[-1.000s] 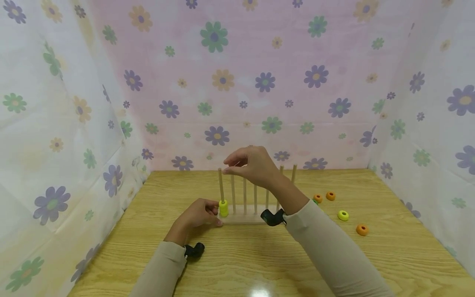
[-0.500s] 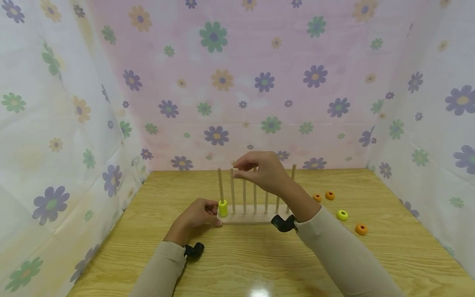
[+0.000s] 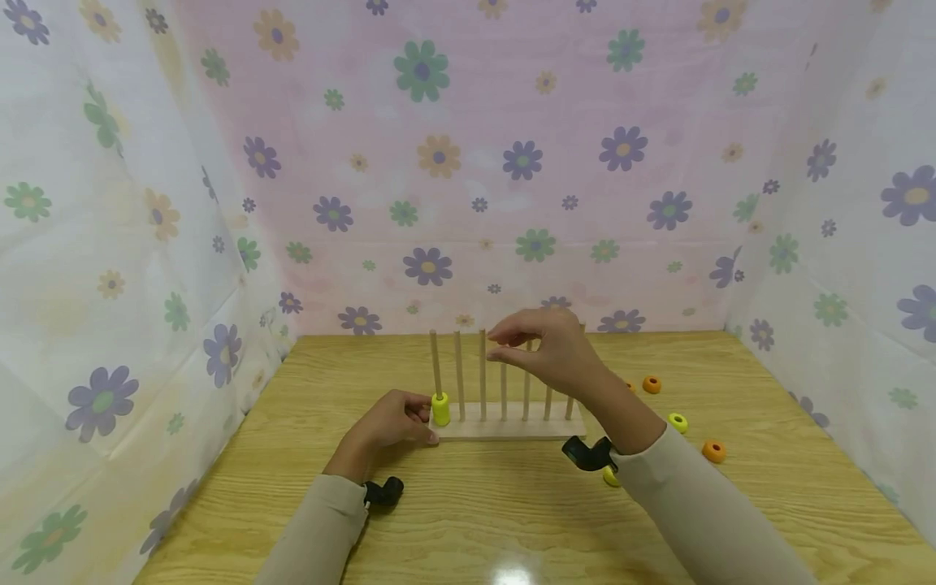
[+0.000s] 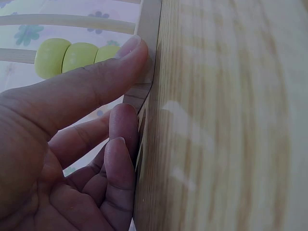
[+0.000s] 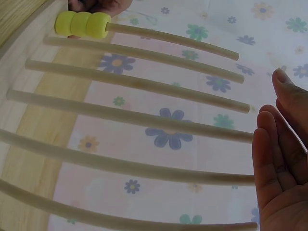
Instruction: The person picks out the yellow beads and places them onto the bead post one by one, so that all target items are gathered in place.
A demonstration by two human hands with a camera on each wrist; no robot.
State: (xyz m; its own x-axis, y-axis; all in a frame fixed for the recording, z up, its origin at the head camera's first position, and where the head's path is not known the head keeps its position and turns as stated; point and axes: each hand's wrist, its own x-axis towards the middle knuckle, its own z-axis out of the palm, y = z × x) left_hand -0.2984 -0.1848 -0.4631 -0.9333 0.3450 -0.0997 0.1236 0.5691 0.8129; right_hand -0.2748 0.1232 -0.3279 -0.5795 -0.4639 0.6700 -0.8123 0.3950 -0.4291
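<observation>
A pale wooden peg rack [image 3: 504,428] stands on the table, with a row of several upright pegs. Three yellow beads [image 3: 440,409] are stacked on its leftmost peg, seen close up as yellow beads [image 5: 82,24] in the right wrist view. My left hand [image 3: 392,421] holds the left end of the base; in the left wrist view its thumb [image 4: 103,79] presses on the corner and its fingers touch the end. Near the tops of the middle pegs hovers my right hand [image 3: 556,345], thumb and fingers bent and apart, with nothing between them.
Loose beads lie right of the rack: an orange bead [image 3: 652,384], a yellow bead [image 3: 678,422] and another orange bead [image 3: 714,451]. A further yellow bead [image 3: 611,477] shows partly behind the right wrist. Flowered cloth [image 3: 475,162] walls the table [image 3: 468,512] behind and at both sides.
My right hand has moved rightward along the peg tops, from the leftmost peg toward the middle ones. A yellow bead has come into sight by the right wrist. The left hand stays in place.
</observation>
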